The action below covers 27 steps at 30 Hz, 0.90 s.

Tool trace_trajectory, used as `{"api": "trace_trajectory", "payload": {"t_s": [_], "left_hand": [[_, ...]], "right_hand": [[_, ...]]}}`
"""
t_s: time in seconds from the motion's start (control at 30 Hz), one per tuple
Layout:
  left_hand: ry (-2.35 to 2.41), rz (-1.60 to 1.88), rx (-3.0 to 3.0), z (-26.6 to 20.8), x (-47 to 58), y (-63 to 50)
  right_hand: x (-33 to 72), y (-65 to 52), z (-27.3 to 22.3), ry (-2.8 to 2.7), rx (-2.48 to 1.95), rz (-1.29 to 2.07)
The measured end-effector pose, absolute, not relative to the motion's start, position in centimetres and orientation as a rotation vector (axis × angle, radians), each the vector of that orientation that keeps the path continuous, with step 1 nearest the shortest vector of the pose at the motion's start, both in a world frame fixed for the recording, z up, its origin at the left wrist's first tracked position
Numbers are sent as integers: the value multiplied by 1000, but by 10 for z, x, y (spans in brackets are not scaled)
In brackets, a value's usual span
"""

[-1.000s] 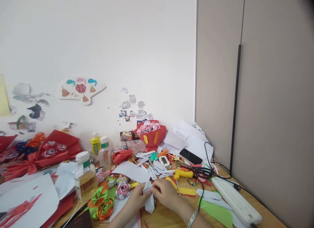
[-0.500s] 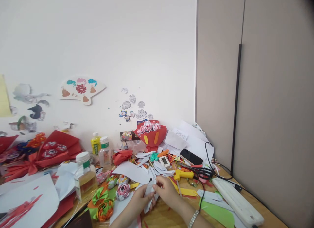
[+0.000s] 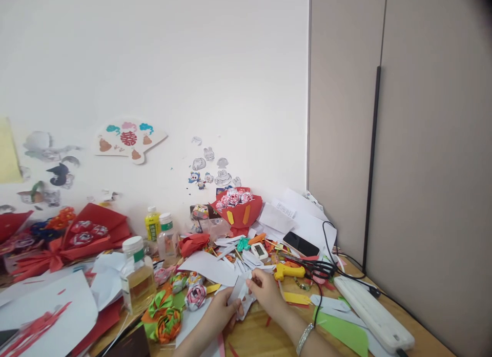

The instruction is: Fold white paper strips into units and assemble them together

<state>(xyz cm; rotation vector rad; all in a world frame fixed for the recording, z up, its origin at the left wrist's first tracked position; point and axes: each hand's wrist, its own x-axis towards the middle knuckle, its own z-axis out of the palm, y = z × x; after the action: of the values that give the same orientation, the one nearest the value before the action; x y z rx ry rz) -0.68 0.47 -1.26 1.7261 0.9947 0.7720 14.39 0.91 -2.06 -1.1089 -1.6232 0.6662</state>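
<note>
Between both hands is a folded strip of white paper [image 3: 239, 291], held over the front middle of the table. My left hand [image 3: 223, 308] grips its lower left side, thumb on top and fingers beneath. At the upper right end, my right hand [image 3: 264, 289] pinches the paper between thumb and fingers; a silvery bracelet circles that wrist. Left of my left hand lie a pink-and-white paper rose [image 3: 196, 297] and an orange-and-green paper flower [image 3: 168, 325]. A yellow glue gun [image 3: 289, 272] rests just beyond my right hand.
A red-wrapped bouquet [image 3: 239, 218] stands by the wall. Near it lie a phone [image 3: 301, 244] and a small white digital display [image 3: 259, 251]. A jar of amber liquid [image 3: 138, 282] stands left, a white power strip [image 3: 374, 313] right. Black cable loops and paper scraps cover much of the tabletop.
The right hand has moved slightly right along the paper strip, and more of the strip's face shows. The left hand keeps its hold. The whole view has shifted a little.
</note>
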Motion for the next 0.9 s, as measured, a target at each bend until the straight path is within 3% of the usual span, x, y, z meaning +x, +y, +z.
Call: {"api": "trace_trajectory", "payload": {"t_s": [0.27,0.9], "left_hand": [[1018,793,1709,-5,-6,1],[805,692,1666,19,-6,-16]], "right_hand": [[138,1,-17,-1629,-920,977],[144,7,-24,-1500,-787,1240]]}}
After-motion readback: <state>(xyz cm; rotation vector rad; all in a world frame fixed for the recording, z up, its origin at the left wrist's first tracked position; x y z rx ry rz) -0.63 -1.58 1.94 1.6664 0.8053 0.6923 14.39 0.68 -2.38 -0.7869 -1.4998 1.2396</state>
